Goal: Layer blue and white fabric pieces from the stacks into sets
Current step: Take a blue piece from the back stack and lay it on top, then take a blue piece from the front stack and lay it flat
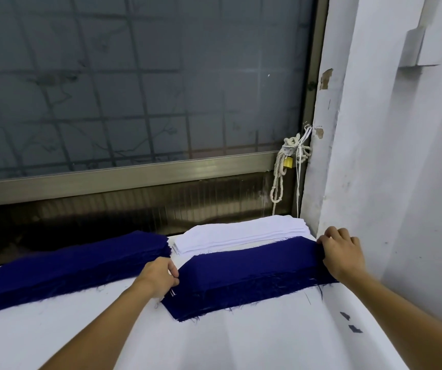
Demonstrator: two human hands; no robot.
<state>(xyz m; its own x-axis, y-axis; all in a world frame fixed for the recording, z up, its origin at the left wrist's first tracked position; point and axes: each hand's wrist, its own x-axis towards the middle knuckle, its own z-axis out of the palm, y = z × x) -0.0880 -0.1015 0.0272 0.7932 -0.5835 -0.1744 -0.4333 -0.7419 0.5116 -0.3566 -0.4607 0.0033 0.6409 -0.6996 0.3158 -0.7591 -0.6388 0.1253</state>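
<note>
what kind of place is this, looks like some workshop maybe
Probably a garment-cutting workshop, though that is not certain. Thick stacks of cut pieces, a white stack, a left blue stack and a right blue stack held by the left hand and right hand, lie on a white-covered worktable with blue scraps.

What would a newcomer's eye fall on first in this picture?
First the dark blue pile in the middle of the white table, with the left hand holding its left end and the right hand its right end. A longer blue stack lies to the left, and a white stack just behind the pile. A yellow padlock hangs at the window frame.
</note>
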